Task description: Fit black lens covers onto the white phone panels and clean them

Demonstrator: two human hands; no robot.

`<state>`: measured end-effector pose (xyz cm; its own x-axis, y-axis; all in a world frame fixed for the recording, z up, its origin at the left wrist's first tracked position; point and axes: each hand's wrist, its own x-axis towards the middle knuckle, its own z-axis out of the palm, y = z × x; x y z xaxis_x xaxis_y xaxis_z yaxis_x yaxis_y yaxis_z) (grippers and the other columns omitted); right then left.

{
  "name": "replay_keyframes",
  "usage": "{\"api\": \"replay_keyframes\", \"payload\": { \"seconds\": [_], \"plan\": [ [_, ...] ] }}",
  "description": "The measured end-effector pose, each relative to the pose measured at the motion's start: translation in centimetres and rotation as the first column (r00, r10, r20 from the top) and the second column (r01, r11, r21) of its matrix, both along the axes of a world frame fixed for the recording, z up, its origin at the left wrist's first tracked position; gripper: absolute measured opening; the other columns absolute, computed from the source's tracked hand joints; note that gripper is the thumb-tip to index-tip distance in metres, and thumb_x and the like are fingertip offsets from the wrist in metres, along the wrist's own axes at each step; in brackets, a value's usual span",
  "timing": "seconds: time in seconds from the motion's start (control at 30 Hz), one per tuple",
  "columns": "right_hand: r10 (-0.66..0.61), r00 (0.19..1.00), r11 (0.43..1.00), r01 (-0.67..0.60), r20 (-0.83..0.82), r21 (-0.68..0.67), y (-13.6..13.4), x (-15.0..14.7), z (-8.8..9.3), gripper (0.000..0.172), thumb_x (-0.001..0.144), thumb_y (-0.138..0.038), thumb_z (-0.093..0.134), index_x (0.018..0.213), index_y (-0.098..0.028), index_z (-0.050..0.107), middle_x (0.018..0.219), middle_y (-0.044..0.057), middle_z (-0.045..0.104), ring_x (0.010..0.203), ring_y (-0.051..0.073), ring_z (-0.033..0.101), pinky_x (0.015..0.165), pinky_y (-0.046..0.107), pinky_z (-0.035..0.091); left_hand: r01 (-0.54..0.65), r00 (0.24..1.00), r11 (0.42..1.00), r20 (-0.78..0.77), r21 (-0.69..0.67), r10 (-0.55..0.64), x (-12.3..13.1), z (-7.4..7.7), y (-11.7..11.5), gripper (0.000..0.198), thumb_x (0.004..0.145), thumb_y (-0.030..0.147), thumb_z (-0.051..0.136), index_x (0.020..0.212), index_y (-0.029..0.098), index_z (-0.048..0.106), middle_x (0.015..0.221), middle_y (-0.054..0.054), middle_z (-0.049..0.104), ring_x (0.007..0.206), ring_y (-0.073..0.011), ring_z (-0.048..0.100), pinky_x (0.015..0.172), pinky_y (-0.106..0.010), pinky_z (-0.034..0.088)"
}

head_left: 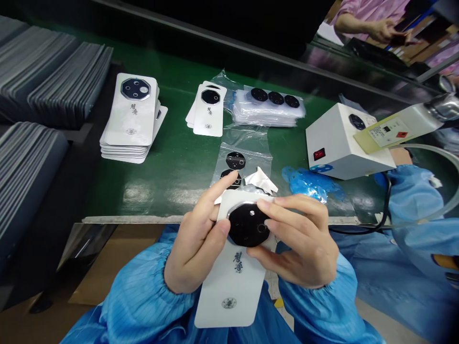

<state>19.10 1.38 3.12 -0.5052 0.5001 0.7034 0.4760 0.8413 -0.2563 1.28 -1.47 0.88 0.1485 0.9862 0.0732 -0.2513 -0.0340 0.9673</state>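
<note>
Near the table's front edge I hold a white phone back cover [233,291] with dark lettering and a round emblem. A glossy black camera lens cover [245,231] lies over the octagonal metal frame at its upper end. My left hand [191,243] grips the back cover's left side, thumb beside the lens cover and index finger stretched out. My right hand [304,239] pinches the lens cover's right edge, fingertips on top and thumb at the lower edge. Just beyond, a clear plastic bag [261,157] has black lens covers [235,161] and crumpled white paper [261,179] on it.
Stacked back covers [134,110] stand at left, with a smaller pile [208,117] at centre. Plastic-wrapped lens covers [267,112] lie behind. Blue film scraps [310,184], a white switch box [344,143] and a yellowish bottle [390,134] are right, beside a co-worker's blue sleeve [410,191]. Grey racks [53,71] flank the left.
</note>
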Motion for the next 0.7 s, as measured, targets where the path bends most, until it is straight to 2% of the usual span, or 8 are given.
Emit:
{"api": "replay_keyframes", "payload": {
  "seconds": [0.1,0.17,0.4,0.5,0.6,0.7],
  "plan": [
    [-0.044,0.999,0.998,0.044,0.005,0.036,-0.26,-0.20,-0.07,0.026,0.075,-0.022,0.070,0.093,-0.015,0.053,0.098,0.010,0.071,0.097,0.023,0.058,0.078,0.043,0.050,0.000,0.999,0.999,-0.042,0.045,0.002,0.21,-0.06,0.04,0.047,0.093,0.023,0.042,0.138,0.034,0.034,0.074,0.002,0.068,0.064,-0.0143,0.063,0.059,-0.025,0.050],
    [-0.066,0.998,0.996,0.065,0.010,0.065,-0.38,-0.29,-0.11,0.025,0.075,-0.022,0.070,0.093,-0.015,0.053,0.097,0.010,0.072,0.097,0.024,0.059,0.077,0.042,0.050,-0.020,0.998,0.998,-0.056,0.066,0.024,0.28,-0.06,0.02,0.044,0.093,0.021,0.042,0.136,0.031,0.037,0.079,0.001,0.070,0.071,-0.0150,0.065,0.062,-0.025,0.049],
    [-0.075,0.996,0.986,0.068,0.039,0.150,-0.64,-0.24,-0.22,0.020,0.073,-0.024,0.072,0.084,-0.015,0.057,0.098,0.011,0.072,0.093,0.023,0.063,0.074,0.040,0.051,-0.025,0.997,0.997,-0.074,0.068,0.030,0.05,0.12,-0.30,0.042,0.092,0.020,0.042,0.134,0.027,0.039,0.082,-0.003,0.071,0.071,-0.0188,0.065,0.058,-0.028,0.051],
    [-0.083,0.996,0.985,0.077,0.034,0.156,-0.75,-0.22,-0.35,0.018,0.075,-0.023,0.069,0.086,-0.015,0.057,0.099,0.011,0.072,0.093,0.023,0.063,0.073,0.040,0.051,-0.046,0.996,0.996,-0.077,0.078,0.051,0.13,0.09,-0.37,0.041,0.092,0.021,0.042,0.133,0.025,0.040,0.075,-0.002,0.069,0.062,-0.0169,0.062,0.058,-0.029,0.052],
    [-0.061,0.998,0.990,0.057,0.026,0.130,-0.78,-0.19,-0.42,0.027,0.075,-0.024,0.070,0.096,-0.013,0.058,0.104,0.014,0.069,0.097,0.024,0.062,0.074,0.040,0.053,-0.069,0.995,0.995,-0.065,0.070,0.073,0.28,0.21,-0.52,0.040,0.092,0.020,0.043,0.131,0.027,0.042,0.070,0.000,0.067,0.057,-0.0141,0.060,0.053,-0.025,0.050],
    [-0.118,0.993,0.983,0.115,0.015,0.140,-0.80,-0.18,-0.41,0.039,0.074,-0.031,0.070,0.104,-0.009,0.058,0.110,0.018,0.065,0.102,0.026,0.060,0.078,0.041,0.053,-0.068,0.995,0.997,-0.065,0.047,0.071,0.37,0.45,-0.71,0.040,0.092,0.021,0.044,0.130,0.032,0.043,0.069,0.003,0.066,0.052,-0.0121,0.057,0.048,-0.022,0.047]
  ]
}}
